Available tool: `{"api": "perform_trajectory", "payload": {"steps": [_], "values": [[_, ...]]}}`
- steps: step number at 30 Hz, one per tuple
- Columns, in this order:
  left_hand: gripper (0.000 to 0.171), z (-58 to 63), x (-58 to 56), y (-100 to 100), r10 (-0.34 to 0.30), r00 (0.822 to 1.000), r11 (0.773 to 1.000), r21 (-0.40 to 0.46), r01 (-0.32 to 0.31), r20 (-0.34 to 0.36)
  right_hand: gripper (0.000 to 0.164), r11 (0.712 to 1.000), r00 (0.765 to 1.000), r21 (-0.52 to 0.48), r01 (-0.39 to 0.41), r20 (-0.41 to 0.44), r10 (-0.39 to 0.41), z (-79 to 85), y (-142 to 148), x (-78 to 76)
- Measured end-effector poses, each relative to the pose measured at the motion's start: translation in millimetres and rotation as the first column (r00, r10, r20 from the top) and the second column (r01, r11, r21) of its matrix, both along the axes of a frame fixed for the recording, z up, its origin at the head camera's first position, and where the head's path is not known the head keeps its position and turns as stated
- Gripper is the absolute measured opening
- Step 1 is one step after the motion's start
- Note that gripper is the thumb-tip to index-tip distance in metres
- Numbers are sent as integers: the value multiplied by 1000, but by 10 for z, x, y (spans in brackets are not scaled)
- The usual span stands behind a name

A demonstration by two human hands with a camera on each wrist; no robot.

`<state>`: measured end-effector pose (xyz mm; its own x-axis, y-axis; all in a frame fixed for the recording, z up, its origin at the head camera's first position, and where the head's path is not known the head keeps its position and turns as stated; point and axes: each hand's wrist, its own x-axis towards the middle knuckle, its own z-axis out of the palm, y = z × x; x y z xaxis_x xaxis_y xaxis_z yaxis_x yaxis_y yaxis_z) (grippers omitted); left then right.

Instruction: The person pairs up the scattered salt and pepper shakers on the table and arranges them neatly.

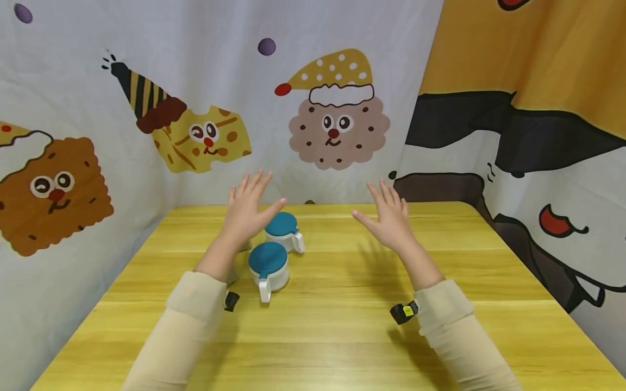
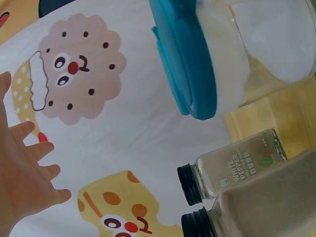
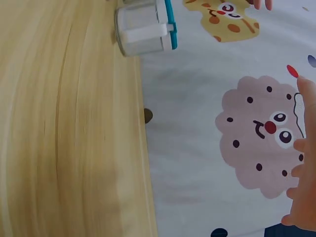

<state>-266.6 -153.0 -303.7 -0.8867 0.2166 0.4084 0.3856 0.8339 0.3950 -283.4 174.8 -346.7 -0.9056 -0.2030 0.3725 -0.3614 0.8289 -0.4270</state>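
My left hand is raised over the left of the table, fingers spread and holding nothing. Below and beside it stand two containers with blue-teal lids and white handles, a nearer one and a farther one. In the left wrist view, a glass bottle labelled white pepper, black-capped, stands by a second black-capped bottle; my left forearm mostly hides both in the head view. My right hand hovers over the right side, its fingers apart and nothing in its grasp.
A wooden table spreads beneath both arms. Behind it hangs a white curtain printed with cartoon biscuits and cheese, meeting the table's back edge. On the right, the cloth turns orange and black.
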Motion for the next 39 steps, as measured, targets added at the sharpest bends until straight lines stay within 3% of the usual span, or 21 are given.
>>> {"api": "perform_trajectory", "payload": {"steps": [13, 24, 39], "values": [[79, 83, 239, -69, -52, 996, 993, 101, 60, -79, 84, 990, 995, -124, -72, -72, 63, 29, -180, 163], [80, 97, 394, -160, -45, 992, 981, 182, 66, -120, 88, 971, 988, -193, -141, -96, 124, 42, -311, 290], [82, 8, 597, -303, 9, 1000, 947, 320, -12, 12, 93, 931, 974, -299, -210, -142, 174, -65, -526, 401]]}}
